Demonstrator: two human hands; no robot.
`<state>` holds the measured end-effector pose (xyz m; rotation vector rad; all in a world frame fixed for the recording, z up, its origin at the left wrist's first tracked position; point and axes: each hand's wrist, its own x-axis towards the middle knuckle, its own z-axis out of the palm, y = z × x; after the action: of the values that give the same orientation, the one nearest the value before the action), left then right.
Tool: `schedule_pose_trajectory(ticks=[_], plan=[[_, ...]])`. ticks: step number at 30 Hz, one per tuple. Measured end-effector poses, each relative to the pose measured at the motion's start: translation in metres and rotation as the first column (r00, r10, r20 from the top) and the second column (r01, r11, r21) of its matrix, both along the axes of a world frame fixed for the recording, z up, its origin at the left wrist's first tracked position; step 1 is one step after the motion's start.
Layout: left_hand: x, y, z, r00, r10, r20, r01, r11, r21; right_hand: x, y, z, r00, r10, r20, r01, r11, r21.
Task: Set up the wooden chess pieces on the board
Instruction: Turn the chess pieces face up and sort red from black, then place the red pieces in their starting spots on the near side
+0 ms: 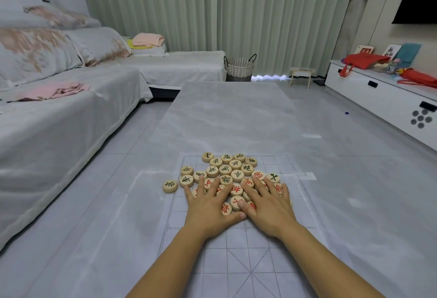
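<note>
Loosely heaped, the wooden chess pieces (230,170) lie face up in a tight cluster on the far half of the board (236,257), a thin pale sheet with a faint grid and crossed diagonal lines near the person. Discs with dark characters fill the far part of the heap, and discs with red characters lie nearer, mostly under the hands. A single piece (170,186) sits just beside the cluster at its left edge. The left hand (208,210) rests palm down on the near left of the heap, its grip spread, fingers straight and fanned over several discs. The right hand (269,208) lies the same way on the near right, grip spread flat, its thumb touching a red-marked disc between the two hands. Neither hand pinches or lifts anything. The board lies on a long grey marbled worktop (236,113). To the left stands a grey covered sofa (71,108) with a crumpled pink cloth (56,91) on its seat. Beyond the worktop a woven basket (239,67) stands before pale green curtains (212,7). On the right runs a low white cabinet (378,94) with a red bag (361,61) on top.
</note>
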<state>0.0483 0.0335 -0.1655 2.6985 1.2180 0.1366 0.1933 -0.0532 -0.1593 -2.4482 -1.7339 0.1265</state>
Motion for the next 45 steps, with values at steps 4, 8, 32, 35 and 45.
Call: schedule_pose_trajectory(ticks=[4,8,32,35,45], plan=[[-0.001,-0.001,-0.002,1.0,0.006,0.017,-0.006,1.0,0.002,0.003,-0.003,-0.002,1.0,0.015,-0.007,-0.015,1.0,0.014],[-0.001,-0.004,-0.002,1.0,-0.027,0.015,0.026,0.998,0.052,0.005,-0.01,-0.003,1.0,0.024,0.002,-0.024,1.0,0.02],[-0.018,0.006,0.0,0.914,0.102,0.392,-0.057,0.991,-0.124,0.045,0.052,0.034,0.974,-0.212,0.075,0.217,0.974,-0.064],[-0.018,0.007,-0.001,0.929,0.08,0.36,-0.048,0.994,-0.099,0.044,0.056,0.032,0.963,-0.266,0.048,0.268,0.963,-0.041],[-0.019,0.008,-0.001,0.921,0.07,0.383,-0.047,0.997,-0.069,-0.005,-0.042,0.05,0.911,0.077,-0.404,0.04,0.961,0.274]])
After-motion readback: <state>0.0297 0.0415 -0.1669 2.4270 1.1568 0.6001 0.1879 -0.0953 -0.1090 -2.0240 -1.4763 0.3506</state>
